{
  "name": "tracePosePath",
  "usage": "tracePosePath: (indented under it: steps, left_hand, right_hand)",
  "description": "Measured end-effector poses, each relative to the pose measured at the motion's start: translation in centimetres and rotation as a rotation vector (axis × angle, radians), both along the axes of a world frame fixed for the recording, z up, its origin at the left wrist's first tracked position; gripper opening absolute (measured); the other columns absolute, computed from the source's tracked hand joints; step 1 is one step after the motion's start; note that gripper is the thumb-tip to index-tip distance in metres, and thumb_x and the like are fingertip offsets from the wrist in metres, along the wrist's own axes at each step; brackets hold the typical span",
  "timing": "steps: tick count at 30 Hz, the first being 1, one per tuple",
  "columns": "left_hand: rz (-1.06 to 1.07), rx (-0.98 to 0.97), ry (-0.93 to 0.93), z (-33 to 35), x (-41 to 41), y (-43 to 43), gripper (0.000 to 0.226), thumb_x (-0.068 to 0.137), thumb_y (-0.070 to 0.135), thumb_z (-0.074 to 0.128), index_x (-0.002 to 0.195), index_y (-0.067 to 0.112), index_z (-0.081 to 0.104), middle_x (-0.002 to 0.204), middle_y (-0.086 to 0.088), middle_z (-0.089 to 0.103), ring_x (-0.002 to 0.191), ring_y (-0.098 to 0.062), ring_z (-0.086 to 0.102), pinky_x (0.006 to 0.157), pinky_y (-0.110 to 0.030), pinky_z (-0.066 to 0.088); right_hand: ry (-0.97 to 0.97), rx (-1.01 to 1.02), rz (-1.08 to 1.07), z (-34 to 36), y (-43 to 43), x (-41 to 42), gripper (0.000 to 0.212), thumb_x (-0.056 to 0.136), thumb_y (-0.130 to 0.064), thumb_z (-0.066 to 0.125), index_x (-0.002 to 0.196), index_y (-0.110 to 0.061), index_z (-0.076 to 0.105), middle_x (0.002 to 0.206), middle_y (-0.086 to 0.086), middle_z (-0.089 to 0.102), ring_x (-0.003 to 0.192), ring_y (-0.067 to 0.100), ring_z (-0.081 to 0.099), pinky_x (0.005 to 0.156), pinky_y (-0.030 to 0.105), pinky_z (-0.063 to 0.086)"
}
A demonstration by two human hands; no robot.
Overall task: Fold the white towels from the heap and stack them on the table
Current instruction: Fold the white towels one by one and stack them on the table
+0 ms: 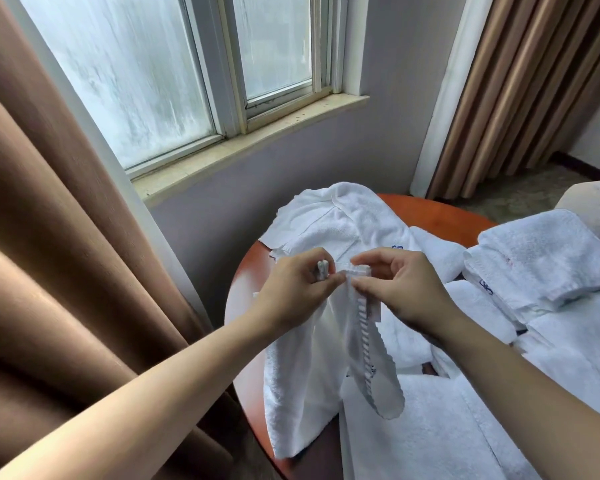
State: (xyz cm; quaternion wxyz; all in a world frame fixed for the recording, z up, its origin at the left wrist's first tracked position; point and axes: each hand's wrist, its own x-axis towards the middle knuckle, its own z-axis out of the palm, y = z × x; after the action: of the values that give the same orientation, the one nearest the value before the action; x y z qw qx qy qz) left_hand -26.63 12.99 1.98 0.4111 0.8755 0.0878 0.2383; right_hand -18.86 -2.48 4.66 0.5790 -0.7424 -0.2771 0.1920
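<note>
Towel [302, 375], white, held up over the near-left edge of the round wooden tabletop [440, 213], hanging doubled from its hemmed top edge. Left hand [297, 289] grips a bunched corner, fingers curled round it. Right hand [404, 289] pinches the hem just beside it with thumb and forefinger. Heap of white towels [347, 220] lies on the tabletop behind the hands. Folded towels [548, 258] stacked at right. Brown curtain [66, 237] at left, window [146, 81] behind.

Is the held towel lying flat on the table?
No, the towel hangs down, its top edge pinched by the left hand and the right hand.
</note>
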Motion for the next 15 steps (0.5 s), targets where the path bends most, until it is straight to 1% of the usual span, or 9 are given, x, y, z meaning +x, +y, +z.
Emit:
tracePosePath:
  steps: [1, 3, 5, 7, 8, 9, 11, 13, 15]
  left_hand:
    - [0.012, -0.002, 0.024, 0.2, 0.2, 0.0, 0.026, 0.082, 0.027, 0.076, 0.070, 0.013, 0.058, 0.056, 0.008, 0.048, 0.052, -0.006, 0.042, 0.054, -0.024, 0.035]
    - [0.083, -0.008, 0.140, 0.7, 0.8, 0.5, 0.037, 0.080, 0.035, 0.077, 0.068, 0.007, 0.055, 0.058, 0.004, 0.048, 0.053, -0.007, 0.041, 0.057, -0.030, 0.036]
    - [0.143, -0.010, 0.288, 1.0, 1.5, 1.8, 0.053, 0.080, 0.045, 0.073, 0.063, 0.008, 0.041, 0.058, -0.001, 0.039, 0.056, -0.016, 0.036, 0.057, -0.034, 0.029]
    - [0.158, -0.140, 0.389, 1.2, 1.9, 3.3, 0.058, 0.082, 0.052, 0.069, 0.059, 0.017, 0.028, 0.056, 0.003, 0.029, 0.054, -0.017, 0.028, 0.057, -0.032, 0.023]
    - [0.178, -0.250, 0.426, 1.2, 2.0, 4.1, 0.056, 0.082, 0.050, 0.070, 0.059, 0.019, 0.029, 0.056, 0.004, 0.029, 0.055, -0.016, 0.028, 0.058, -0.031, 0.023]
    - [0.216, -0.362, 0.462, 1.2, 1.9, 5.0, 0.049, 0.081, 0.044, 0.072, 0.062, 0.018, 0.036, 0.060, 0.002, 0.035, 0.057, -0.017, 0.033, 0.058, -0.030, 0.026]
    - [0.285, -0.505, 0.529, 1.4, 1.4, 6.5, 0.027, 0.072, 0.027, 0.073, 0.079, 0.010, 0.053, 0.076, -0.008, 0.051, 0.067, -0.021, 0.048, 0.059, -0.027, 0.036]
    - [0.304, -0.560, 0.523, 1.7, 1.0, 7.5, 0.022, 0.067, 0.015, 0.064, 0.084, 0.007, 0.053, 0.082, -0.014, 0.050, 0.072, -0.025, 0.047, 0.058, -0.028, 0.035]
    - [0.353, -0.577, 0.435, 2.1, 0.8, 8.1, 0.012, 0.076, 0.007, 0.064, 0.081, 0.009, 0.052, 0.079, -0.013, 0.047, 0.070, -0.025, 0.042, 0.054, -0.027, 0.028]
  right_hand:
    - [-0.004, -0.022, -0.044, -0.3, 0.2, 0.3, 0.024, 0.079, 0.001, 0.073, 0.088, -0.022, 0.070, 0.084, 0.006, 0.074, 0.079, 0.015, 0.071, 0.077, 0.027, 0.057]
    - [0.011, -0.071, -0.133, -0.8, 0.4, 1.5, 0.022, 0.082, 0.000, 0.070, 0.087, -0.021, 0.068, 0.088, 0.008, 0.073, 0.082, 0.018, 0.071, 0.077, 0.029, 0.057]
    - [0.068, -0.079, -0.212, -1.0, 0.4, 3.0, 0.019, 0.084, 0.000, 0.067, 0.088, -0.019, 0.065, 0.092, 0.009, 0.070, 0.078, 0.018, 0.068, 0.066, 0.028, 0.055]
    - [0.082, -0.096, -0.239, -1.1, 0.4, 4.3, 0.020, 0.085, -0.001, 0.065, 0.091, -0.020, 0.060, 0.095, 0.011, 0.066, 0.076, 0.019, 0.064, 0.059, 0.029, 0.052]
    - [0.063, -0.115, -0.254, -1.2, 0.3, 4.9, 0.022, 0.085, -0.002, 0.065, 0.091, -0.022, 0.058, 0.096, 0.011, 0.064, 0.078, 0.021, 0.063, 0.062, 0.032, 0.053]
    - [0.036, -0.133, -0.277, -1.2, 0.2, 5.5, 0.024, 0.085, -0.004, 0.066, 0.090, -0.024, 0.056, 0.096, 0.010, 0.063, 0.081, 0.024, 0.064, 0.068, 0.036, 0.055]
    - [0.003, -0.152, -0.333, -0.9, 0.0, 6.4, 0.025, 0.083, -0.005, 0.067, 0.089, -0.026, 0.054, 0.096, 0.008, 0.062, 0.085, 0.025, 0.064, 0.075, 0.041, 0.055]
    - [-0.020, -0.155, -0.389, -0.1, -0.1, 7.2, 0.023, 0.081, -0.004, 0.067, 0.092, -0.021, 0.056, 0.093, 0.005, 0.062, 0.082, 0.021, 0.061, 0.075, 0.038, 0.053]
    - [-0.030, -0.136, -0.462, 0.8, 0.2, 7.7, 0.019, 0.077, -0.006, 0.069, 0.091, -0.016, 0.061, 0.089, 0.001, 0.063, 0.081, 0.017, 0.060, 0.074, 0.034, 0.051]
